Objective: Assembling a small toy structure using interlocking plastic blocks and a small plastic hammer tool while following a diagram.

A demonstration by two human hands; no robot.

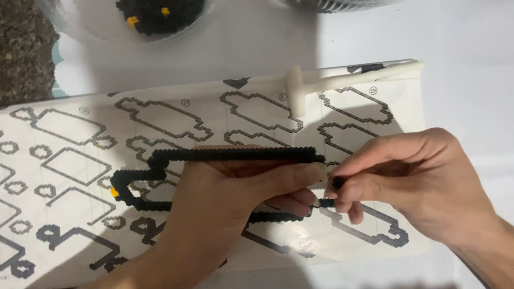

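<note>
The right hand [423, 184] is pinching one small black brick [338, 182] between thumb and fingertips, closed tight on it, and it is sitting right at the right-hand end of the build. The left hand [230, 198] is gripping the black brick outline [160, 160] from underneath, thumb pressing along the top bar, fingers curling under the lower strip. That is one open frame of tiny black bricks: a long straight bar on top, a stepped loop bulging out at the left, a thinner run along the bottom. One yellow brick [114, 192] is showing on the loop's left edge. The frame is being held just above the instruction sheet [69, 160], near its middle.

Moving outward, one sheet is lying across the white table [471, 69], printed with many dark outline diagrams in rows. One white plastic tool [342, 81], T-shaped with a long handle, is resting on the sheet's top edge, above the hands. At the top left, one clear bowl [85, 21] is holding a heap of black bricks, and two yellow pieces [133, 21] are showing among them. A second container [337, 4] is just peeking in at the top edge, too cut off to tell more.
</note>
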